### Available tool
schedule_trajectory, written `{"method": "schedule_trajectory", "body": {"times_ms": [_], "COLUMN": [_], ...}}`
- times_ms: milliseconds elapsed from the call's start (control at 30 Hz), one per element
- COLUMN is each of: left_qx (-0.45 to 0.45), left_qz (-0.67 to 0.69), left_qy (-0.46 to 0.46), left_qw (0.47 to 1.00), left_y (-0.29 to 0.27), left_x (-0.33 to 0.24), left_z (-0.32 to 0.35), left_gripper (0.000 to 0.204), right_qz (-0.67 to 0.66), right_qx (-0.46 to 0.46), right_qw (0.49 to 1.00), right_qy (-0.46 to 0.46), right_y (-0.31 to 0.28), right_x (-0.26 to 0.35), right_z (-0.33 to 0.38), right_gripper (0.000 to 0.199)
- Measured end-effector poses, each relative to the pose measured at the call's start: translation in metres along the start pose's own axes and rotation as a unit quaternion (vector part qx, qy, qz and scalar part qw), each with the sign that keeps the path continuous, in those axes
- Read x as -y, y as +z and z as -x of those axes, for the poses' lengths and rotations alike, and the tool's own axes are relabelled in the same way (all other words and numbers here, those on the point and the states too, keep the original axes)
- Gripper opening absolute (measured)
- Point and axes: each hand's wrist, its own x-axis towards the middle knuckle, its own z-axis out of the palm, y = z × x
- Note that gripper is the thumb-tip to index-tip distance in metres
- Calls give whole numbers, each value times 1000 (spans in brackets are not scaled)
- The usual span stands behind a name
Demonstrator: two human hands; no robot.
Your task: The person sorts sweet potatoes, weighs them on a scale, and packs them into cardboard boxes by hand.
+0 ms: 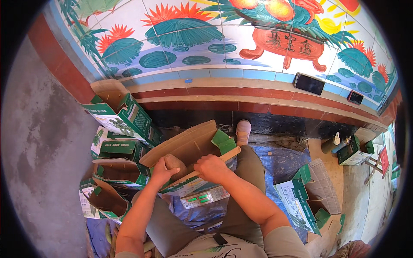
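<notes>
A green-and-white cardboard box (200, 134) stands between my legs, its top flaps raised. My left hand (161, 173) is closed around a smooth, brown, rounded lump (173, 163) at the box's left side, partly inside the opening. What kind of thing it is I cannot make out. My right hand (211, 167) has its fingers curled over the near rim of the same box. Below that rim, a pale strip with green marks (205, 198) lies across my lap. The box's inside is mostly hidden by its walls and my hands.
Several open cardboard boxes (118, 148) stand at left. Another open box (297, 202) lies at right on a blue sheet (275, 167). Long greenish-brown pieces (108, 235) lie at lower left. A phone (309, 84) rests on the ledge; bottles (331, 143) and a stool (379, 162) stand far right.
</notes>
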Motion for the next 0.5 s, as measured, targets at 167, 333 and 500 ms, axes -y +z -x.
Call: {"method": "schedule_trajectory", "body": {"times_ms": [167, 333, 500], "left_qx": [-3, 0, 4], "left_qz": [-15, -35, -25], "left_qy": [-2, -12, -6], "left_qw": [1000, 999, 1000], "left_y": [0, -2, -1], "left_x": [-1, -9, -9], "left_z": [1, 3, 2], "left_gripper": [63, 65, 66], "right_qz": [-2, -3, 5], "right_qx": [-6, -8, -16], "right_qw": [1000, 1000, 1000], "right_qy": [1, -2, -6], "right_y": [2, 2, -2], "right_x": [0, -1, -1], "right_z": [0, 0, 2], "right_gripper": [13, 13, 15]}}
